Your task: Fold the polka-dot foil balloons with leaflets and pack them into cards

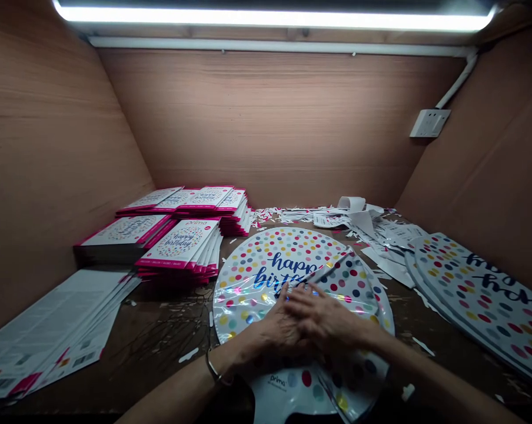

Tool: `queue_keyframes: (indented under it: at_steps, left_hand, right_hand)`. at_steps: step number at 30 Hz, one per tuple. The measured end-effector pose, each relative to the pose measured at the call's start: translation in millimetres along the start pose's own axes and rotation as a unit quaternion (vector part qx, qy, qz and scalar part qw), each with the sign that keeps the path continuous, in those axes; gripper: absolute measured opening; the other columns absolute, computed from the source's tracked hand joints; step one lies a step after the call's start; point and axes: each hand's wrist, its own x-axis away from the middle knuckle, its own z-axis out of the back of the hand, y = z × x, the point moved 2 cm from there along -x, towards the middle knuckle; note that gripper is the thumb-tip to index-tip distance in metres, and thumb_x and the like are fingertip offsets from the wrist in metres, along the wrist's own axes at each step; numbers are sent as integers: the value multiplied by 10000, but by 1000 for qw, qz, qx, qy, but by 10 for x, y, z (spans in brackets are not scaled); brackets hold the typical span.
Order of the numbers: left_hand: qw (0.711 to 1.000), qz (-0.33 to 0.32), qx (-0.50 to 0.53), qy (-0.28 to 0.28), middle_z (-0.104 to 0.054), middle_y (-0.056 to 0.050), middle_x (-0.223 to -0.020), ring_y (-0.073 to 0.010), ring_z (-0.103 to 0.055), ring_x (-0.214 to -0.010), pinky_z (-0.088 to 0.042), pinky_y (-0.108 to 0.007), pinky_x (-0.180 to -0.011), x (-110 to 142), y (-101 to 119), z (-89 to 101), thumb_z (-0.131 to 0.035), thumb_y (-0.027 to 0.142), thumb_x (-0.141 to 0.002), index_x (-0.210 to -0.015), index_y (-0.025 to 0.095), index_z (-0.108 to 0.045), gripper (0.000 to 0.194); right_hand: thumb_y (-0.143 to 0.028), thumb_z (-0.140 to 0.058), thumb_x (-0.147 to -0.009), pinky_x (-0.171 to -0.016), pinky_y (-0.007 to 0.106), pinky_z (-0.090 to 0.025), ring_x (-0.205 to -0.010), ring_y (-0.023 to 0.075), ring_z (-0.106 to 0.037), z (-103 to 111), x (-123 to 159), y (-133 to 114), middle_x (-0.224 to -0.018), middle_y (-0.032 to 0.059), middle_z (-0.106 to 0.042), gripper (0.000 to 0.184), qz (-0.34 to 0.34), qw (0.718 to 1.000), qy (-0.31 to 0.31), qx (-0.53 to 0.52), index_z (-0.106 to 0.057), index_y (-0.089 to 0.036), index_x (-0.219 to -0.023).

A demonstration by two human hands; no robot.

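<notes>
A flat, round foil balloon [243, 259] with coloured dots and "happy birthday" lettering lies in front of me, its tail towards me. The right part of the foil is folded over on itself, with a slanting crease. My left hand [280, 324] presses on the lower middle of the balloon, fingers stretched out. Across it lies my right hand [332, 321], a little blurred, with its fingers extended over the left fingers. Neither hand grips anything that I can see. Part of the lettering is hidden under the hands and the fold.
Stacks of printed packets [178, 244] stand at the back left, with flat printed sleeves [58, 324] nearer. More flat balloons [478, 294] lie at the right. Paper strips and scraps [381, 232] cover the back right. Wooden walls enclose the table, and a socket [430, 123] hangs right.
</notes>
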Motion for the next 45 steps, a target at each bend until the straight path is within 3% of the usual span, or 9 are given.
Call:
queue_keyframes:
  at_steps: [7, 14, 20, 23, 25, 28, 32, 39, 45]
  left_hand:
    - [992, -35, 11, -119, -97, -191, -1480, -371, 8, -1359, 54, -637, -1002, -63, -19, 79, -310, 786, -716, -1436, 146, -131, 980]
    - [991, -61, -10, -120, -206, -223, -1447, -450, -121, -1319, -105, -673, -983, 143, 405, 72, -383, 754, -722, -1417, 130, -195, 953]
    - [982, -154, -100, -45, -418, -285, -1290, -443, -347, -1232, -294, -631, -927, 308, 1015, -79, -322, 238, -903, -1329, 46, -317, 468]
    - [996, -58, 47, -49, -544, -257, -1143, -431, -474, -1116, -330, -618, -900, 229, 1002, -110, -433, 216, -830, -1107, 79, -524, 322]
    - [952, 140, 273, -5, -633, -159, -905, -345, -578, -961, -404, -503, -892, 142, 835, -79, -515, 266, -781, -831, 131, -588, 162]
    - [770, 401, 482, 120, -564, -56, -656, -230, -621, -719, -512, -352, -693, 58, 524, -18, -465, 381, -812, -690, 158, -511, 258]
    - [649, 510, 535, 181, -464, 9, -523, -167, -567, -469, -493, -298, -469, 2, 303, 19, -408, 402, -844, -811, 131, -484, 284]
    - [541, 547, 592, 240, -490, 10, -497, -169, -549, -395, -484, -306, -425, -41, 328, 4, -379, 280, -866, -941, 100, -473, 216]
    - [567, 533, 586, 226, -560, -30, -560, -181, -582, -444, -490, -307, -453, 69, 382, 167, -388, 321, -882, -920, 107, -481, 236]
  right_hand:
    - [-406, -195, -932, -1051, 580, -67, -1349, 258, -122, -220, 205, 1526, -1468, 89, -193, 527, -279, 958, -12, 69, -252, -198, -1413]
    - [-436, -224, -917, -1087, 479, -60, -1360, 210, -77, -298, 265, 1595, -1483, 50, -154, 548, -284, 956, -15, 68, -261, -203, -1411]
    - [-424, -258, -903, -1077, 506, -81, -1355, 236, -114, -356, 282, 1652, -1475, 70, -191, 547, -278, 959, 3, 56, -289, -200, -1401]
    - [-420, -286, -895, -1074, 512, -89, -1351, 242, -135, -354, 295, 1645, -1467, 59, -218, 523, -274, 961, 19, 38, -340, -227, -1377]
    - [-414, -278, -900, -1075, 503, -113, -1340, 242, -182, -314, 307, 1655, -1452, 46, -262, 502, -271, 962, 33, 17, -372, -240, -1361]
    - [-380, -152, -932, -1050, 420, -266, -1276, 219, -342, -166, 347, 1711, -1392, 54, -382, 513, -278, 958, 72, -15, -357, -216, -1373]
    - [-365, -105, -931, -1019, 447, -318, -1256, 261, -371, 119, 461, 1602, -1367, 127, -407, 552, -320, 930, 179, -11, -256, -143, -1414]
    - [-176, -382, -864, -1089, 488, -198, -1328, 237, -223, -73, 491, 282, -1432, 103, -304, 573, -55, 980, 171, 80, -233, -173, -1417]
    - [-67, -313, -849, -1086, 469, -224, -1297, 230, -297, -354, 288, 83, -1371, 128, -396, 484, -62, 996, 60, 13, -433, -109, -1316]
